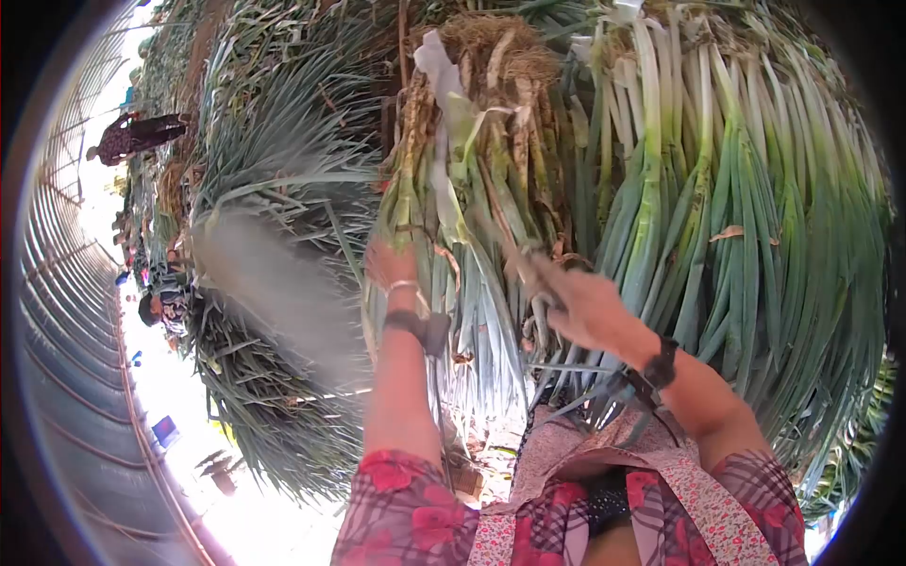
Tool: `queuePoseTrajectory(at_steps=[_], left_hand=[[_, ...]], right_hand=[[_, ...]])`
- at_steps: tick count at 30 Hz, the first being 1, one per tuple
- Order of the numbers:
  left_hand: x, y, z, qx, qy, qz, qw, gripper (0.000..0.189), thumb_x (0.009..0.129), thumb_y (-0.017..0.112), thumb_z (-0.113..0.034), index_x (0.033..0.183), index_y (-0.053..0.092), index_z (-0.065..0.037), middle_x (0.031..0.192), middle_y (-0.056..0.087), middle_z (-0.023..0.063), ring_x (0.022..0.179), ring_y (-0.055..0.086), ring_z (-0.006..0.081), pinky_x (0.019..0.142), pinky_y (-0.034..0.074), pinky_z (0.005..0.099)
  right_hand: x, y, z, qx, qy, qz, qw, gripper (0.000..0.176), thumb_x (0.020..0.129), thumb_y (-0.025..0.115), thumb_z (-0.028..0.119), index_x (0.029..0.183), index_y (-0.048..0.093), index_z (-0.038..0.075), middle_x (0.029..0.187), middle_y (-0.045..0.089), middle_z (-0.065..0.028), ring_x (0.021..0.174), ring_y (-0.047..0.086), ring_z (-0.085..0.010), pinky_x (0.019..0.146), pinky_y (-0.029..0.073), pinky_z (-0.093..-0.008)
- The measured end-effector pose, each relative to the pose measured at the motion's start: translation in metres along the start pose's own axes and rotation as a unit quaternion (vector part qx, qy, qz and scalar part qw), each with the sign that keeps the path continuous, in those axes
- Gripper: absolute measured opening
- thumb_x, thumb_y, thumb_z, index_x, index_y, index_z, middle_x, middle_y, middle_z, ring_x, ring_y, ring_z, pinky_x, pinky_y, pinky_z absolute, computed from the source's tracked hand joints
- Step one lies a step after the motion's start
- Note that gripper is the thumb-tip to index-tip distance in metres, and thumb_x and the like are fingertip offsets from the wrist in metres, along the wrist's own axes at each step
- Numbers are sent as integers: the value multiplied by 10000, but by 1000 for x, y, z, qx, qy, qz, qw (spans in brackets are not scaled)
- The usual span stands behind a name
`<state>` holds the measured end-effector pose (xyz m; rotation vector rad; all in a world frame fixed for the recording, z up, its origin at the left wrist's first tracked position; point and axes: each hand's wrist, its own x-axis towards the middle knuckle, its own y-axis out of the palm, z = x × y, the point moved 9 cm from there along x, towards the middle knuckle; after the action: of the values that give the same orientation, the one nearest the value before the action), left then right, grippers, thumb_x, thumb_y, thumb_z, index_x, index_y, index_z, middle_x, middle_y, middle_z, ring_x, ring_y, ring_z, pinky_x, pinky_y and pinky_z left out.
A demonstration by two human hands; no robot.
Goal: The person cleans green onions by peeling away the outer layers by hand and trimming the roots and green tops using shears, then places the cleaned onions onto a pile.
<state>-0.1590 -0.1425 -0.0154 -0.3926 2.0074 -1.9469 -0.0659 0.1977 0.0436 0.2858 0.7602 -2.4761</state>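
Note:
My left hand (389, 264) is closed around the green stalks of a spring onion bunch (434, 203), whose lower parts are brown and soiled. Long leaves of the bunch hang down past my wrist. My right hand (590, 307) is at the bunch's right side, its fingers curled and blurred by motion. A brownish withered leaf (514, 250) runs from the bunch into those fingers. A strip of pale, thin material (437, 71) lies along the bunch near the roots (524, 52). Both wrists carry dark bands.
Cleaner spring onions (698, 160) with white stems lie in a thick row on the right. On the left is a big heap of green leaves (283, 123), with a pale blurred shape (274, 283) before it. People (142, 137) are farther off under a curved, ribbed roof (71, 349).

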Motion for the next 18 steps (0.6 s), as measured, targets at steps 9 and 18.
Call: queuePoseTrajectory(at_steps=[9, 18], left_hand=[[-6, 10, -30, -80, 25, 127, 988, 482, 627, 726, -309, 977, 559, -23, 921, 630, 244, 899, 588, 438, 764, 471, 464], [-77, 108, -39, -288, 129, 285, 905, 279, 733, 702, -242, 856, 657, 4, 744, 627, 63, 647, 554, 213, 642, 468, 355]], right_hand=[[-8, 32, 28, 41, 2, 22, 999, 724, 714, 610, 207, 1385, 354, 117, 771, 579, -157, 732, 594, -338, 642, 475, -430], [-22, 22, -1, 23, 123, -66, 990, 758, 787, 472, 707, 1322, 409, 175, 811, 644, -171, 735, 626, -361, 646, 491, -440]])
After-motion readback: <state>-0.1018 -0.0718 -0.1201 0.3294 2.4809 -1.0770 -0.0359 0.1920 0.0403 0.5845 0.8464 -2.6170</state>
